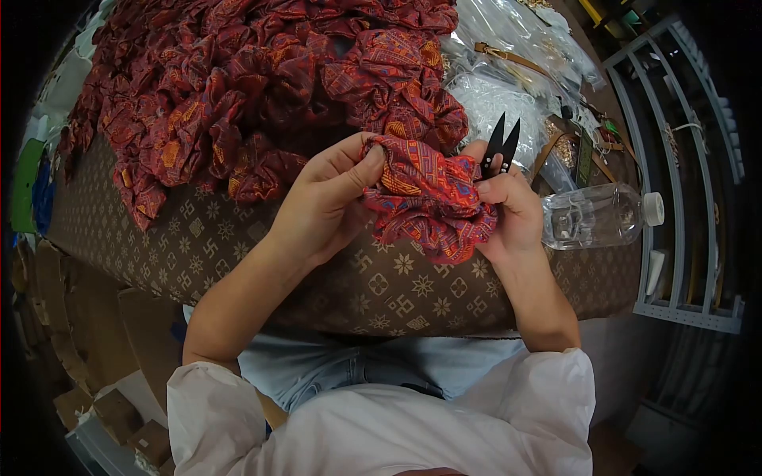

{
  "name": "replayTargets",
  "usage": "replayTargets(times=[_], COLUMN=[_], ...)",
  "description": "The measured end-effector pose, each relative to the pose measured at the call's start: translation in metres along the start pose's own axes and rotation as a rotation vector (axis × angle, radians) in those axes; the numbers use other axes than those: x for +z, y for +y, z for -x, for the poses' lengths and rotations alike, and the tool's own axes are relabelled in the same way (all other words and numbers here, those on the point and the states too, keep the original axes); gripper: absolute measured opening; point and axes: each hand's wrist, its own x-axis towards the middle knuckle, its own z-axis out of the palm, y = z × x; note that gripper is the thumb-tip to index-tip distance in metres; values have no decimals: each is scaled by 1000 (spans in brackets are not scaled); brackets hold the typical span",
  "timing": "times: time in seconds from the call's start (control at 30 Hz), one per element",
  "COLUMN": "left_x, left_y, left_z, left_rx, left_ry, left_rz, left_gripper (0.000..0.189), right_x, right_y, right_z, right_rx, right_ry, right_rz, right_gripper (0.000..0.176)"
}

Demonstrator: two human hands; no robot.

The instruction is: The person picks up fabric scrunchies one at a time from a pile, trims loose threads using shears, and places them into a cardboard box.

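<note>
A red patterned, gathered fabric ring (432,194) is stretched between my two hands above the table's front edge. My left hand (337,190) pinches its upper left side between thumb and fingers. On the other side my right hand (512,208) is closed round the fabric's right edge. Small black thread snips (500,147) also sit in my right hand, blades pointing up and apart. Behind the hands lies a large heap of similar red gathered fabric pieces (214,95).
The table has a brown patterned cloth (381,293). A clear plastic bottle (595,216) lies on its side at the right. Plastic bags (496,103), brown straps (512,57) and small items lie at the back right. A grey metal rack (675,159) stands beyond.
</note>
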Motion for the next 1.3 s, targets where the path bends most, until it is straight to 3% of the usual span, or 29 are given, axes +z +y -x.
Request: replayTargets(times=[0.1, 0.27, 0.47, 0.57, 0.63, 0.67, 0.73, 0.77, 0.93, 0.97, 1.1, 1.17, 1.23, 1.3], left_x=[1, -5, -12, -9, 1, 3, 7, 10, -3, -6, -6, -7, -13, -30], left_y=[0, 7, 8, 9, 9, 10, 13, 10, 2, 3, 21, 24, 16, -3], left_z=[0, -3, -5, -5, -5, -5, -2, -2, -8, -8, 12, 54, 109, 172], left_rx=[11, 102, 132, 119, 319, 330, 719, 765, 790, 866, 1081, 1160, 1141, 1097], left_ry=[1, -23, -62, -43, -74, -64, -159, -197, 23, 132, 357, 357, 361, 554], left_rz=[-8, -250, -295, -351, -372, -380, -1226, -1381, -1375, -1360, -1247, -1252, -1318, -1397], left_gripper=[19, 16, 18, 31, 62, 62, 83, 90, 57, 46, 41, 44, 48, 49], right_x=[2, 13, 13, 13, 11, 11, 14, 17, 21, 19, 13, 1, -3, 3], right_y=[0, -6, -7, -5, -3, -1, 6, 10, 15, 14, 14, 19, 24, 28], right_z=[2, 10, 11, 10, 9, 9, 9, 9, 5, 3, 1, -3, -5, -4], right_rx=[-8, -224, -211, -237, -250, -262, -267, -275, -235, -226, -254, -263, -262, -257], right_ry=[36, 62, 18, 29, 56, 90, 120, 167, 222, 205, 166, 175, 167, 100], right_rz=[-6, 529, 574, 553, 575, 596, 602, 613, 600, 596, 665, 729, 809, 909], right_gripper=[32, 26, 25, 25, 25, 25, 27, 28, 23, 21, 15, 14, 16, 17])
